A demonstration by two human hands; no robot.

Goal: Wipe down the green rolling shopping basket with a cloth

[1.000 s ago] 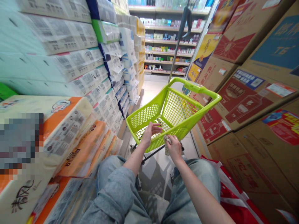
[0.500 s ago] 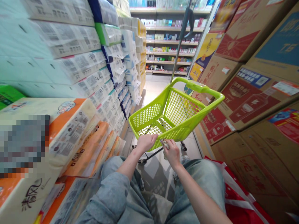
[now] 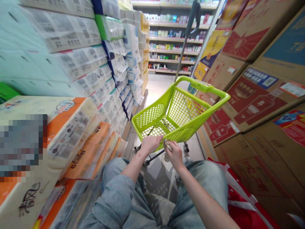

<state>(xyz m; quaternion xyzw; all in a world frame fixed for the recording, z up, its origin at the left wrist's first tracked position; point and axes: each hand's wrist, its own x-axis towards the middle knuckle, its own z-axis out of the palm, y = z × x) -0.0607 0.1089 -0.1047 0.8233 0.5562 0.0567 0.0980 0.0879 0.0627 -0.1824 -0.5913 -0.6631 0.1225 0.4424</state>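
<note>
Cart, green, before the knees. Left hand, open a second ago, now curled at its near side, grip hidden; right hand pinching cloth beside it, bringing both to one spot.

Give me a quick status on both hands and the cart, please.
Left hand at cart, near side. Right hand holds cloth, same side. Boxes to right, tissue packs to left.

White packs stand in a tall pile on the left, with orange packs near them. Big brown boxes pile up on the right, above a red and white bag. Small things fill the back shelves.
</note>
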